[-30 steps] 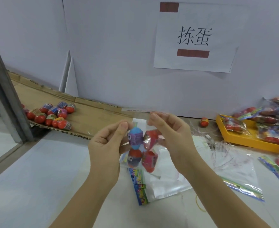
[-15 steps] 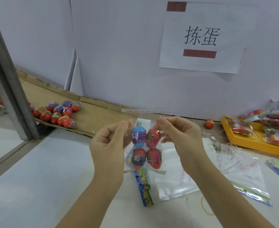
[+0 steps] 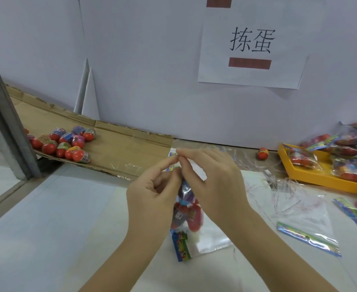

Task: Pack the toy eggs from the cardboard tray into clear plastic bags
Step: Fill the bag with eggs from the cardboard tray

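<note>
My left hand (image 3: 152,192) and my right hand (image 3: 213,182) are pressed together above the table, both pinching the top of a clear plastic bag (image 3: 186,207) that hangs between them. Several toy eggs, red and blue, show inside it below my fingers. A cluster of loose toy eggs (image 3: 66,142) lies on the cardboard tray (image 3: 120,148) at the back left. One loose egg (image 3: 263,153) rests by the wall at the right.
Empty clear bags (image 3: 299,216) with colourful strips lie on the table to the right and under my hands. A yellow tray (image 3: 312,175) piled with filled bags stands at the far right. A grey metal post (image 3: 3,121) rises at the left.
My hands have come together at the bag's top, closing its mouth. The bag of eggs now hangs narrower and lower between my palms.
</note>
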`<state>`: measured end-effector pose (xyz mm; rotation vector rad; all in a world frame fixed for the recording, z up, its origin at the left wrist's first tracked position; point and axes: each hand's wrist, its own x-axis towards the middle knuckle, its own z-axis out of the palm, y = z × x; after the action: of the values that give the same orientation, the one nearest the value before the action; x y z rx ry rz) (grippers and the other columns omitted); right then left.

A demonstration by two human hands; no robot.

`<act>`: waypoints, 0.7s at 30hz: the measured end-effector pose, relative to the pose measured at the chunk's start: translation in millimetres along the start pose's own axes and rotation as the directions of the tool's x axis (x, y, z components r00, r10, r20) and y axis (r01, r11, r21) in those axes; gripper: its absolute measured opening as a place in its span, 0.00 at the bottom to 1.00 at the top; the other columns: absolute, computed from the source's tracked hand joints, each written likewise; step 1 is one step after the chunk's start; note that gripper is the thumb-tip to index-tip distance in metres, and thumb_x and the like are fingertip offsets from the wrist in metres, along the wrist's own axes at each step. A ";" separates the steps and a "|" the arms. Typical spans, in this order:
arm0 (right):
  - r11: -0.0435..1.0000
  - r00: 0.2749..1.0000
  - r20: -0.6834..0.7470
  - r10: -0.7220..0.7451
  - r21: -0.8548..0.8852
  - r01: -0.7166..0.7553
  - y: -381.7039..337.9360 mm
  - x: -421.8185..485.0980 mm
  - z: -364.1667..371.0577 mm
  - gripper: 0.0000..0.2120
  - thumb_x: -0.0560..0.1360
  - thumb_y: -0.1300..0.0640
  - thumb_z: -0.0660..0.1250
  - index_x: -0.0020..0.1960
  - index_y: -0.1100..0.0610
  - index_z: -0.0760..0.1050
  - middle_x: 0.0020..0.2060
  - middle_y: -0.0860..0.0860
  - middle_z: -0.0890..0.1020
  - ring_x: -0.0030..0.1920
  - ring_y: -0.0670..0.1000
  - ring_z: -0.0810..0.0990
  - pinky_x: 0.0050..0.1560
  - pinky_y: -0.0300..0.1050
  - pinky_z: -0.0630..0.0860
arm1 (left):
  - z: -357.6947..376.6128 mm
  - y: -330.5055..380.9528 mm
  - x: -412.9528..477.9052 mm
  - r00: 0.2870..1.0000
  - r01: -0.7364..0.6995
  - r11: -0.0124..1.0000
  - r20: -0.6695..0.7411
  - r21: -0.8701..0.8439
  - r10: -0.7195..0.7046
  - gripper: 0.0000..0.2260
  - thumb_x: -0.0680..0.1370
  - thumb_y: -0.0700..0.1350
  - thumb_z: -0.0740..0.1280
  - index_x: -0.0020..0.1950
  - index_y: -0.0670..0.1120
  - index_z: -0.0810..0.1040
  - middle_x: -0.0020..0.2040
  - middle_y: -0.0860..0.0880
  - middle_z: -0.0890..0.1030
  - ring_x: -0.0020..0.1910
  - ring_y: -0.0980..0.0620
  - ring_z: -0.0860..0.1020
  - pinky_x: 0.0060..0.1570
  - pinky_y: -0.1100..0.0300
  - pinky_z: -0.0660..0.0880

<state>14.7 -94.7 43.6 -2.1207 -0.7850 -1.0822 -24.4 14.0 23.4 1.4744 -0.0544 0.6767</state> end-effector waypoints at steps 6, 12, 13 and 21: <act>0.996 0.999 0.040 0.036 0.075 -0.038 2.6 5.6 -4.6 0.07 0.73 0.60 0.69 0.49 0.58 0.84 0.37 0.49 0.84 0.39 0.52 0.82 0.41 0.52 0.79 | -2.5 -4.3 3.0 0.998 0.005 1.000 0.055 -0.026 -0.004 0.17 0.76 0.35 0.69 0.56 0.57 0.80 0.35 0.41 0.82 0.35 0.50 0.81 0.39 0.67 0.78; 0.985 0.988 0.134 0.070 0.149 -0.090 6.9 12.0 -13.2 0.08 0.74 0.58 0.66 0.48 0.55 0.83 0.37 0.47 0.84 0.39 0.46 0.81 0.42 0.43 0.77 | -2.7 -5.9 3.5 0.994 -0.064 0.997 0.090 0.038 0.060 0.19 0.75 0.35 0.69 0.55 0.59 0.80 0.28 0.53 0.78 0.30 0.59 0.75 0.38 0.67 0.78; 0.983 0.987 0.142 0.073 0.157 -0.096 8.2 13.3 -15.0 0.08 0.74 0.58 0.66 0.48 0.54 0.83 0.37 0.46 0.84 0.38 0.45 0.80 0.42 0.41 0.76 | -2.7 -5.6 3.2 0.994 -0.072 0.997 0.090 0.042 0.068 0.19 0.75 0.35 0.69 0.55 0.60 0.80 0.28 0.54 0.76 0.29 0.60 0.73 0.37 0.67 0.77; 0.997 0.994 0.109 0.005 0.079 -0.014 9.1 15.1 -21.6 0.06 0.72 0.57 0.70 0.47 0.54 0.84 0.36 0.45 0.83 0.35 0.42 0.76 0.39 0.33 0.74 | -2.1 -0.4 -0.2 0.991 -0.098 0.992 0.099 0.081 0.090 0.21 0.76 0.35 0.69 0.55 0.62 0.77 0.32 0.46 0.78 0.30 0.59 0.75 0.36 0.69 0.77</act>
<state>18.5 -113.2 64.2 -2.1276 -0.8546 -0.9207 -25.2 15.9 22.7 1.5944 -0.1711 0.6923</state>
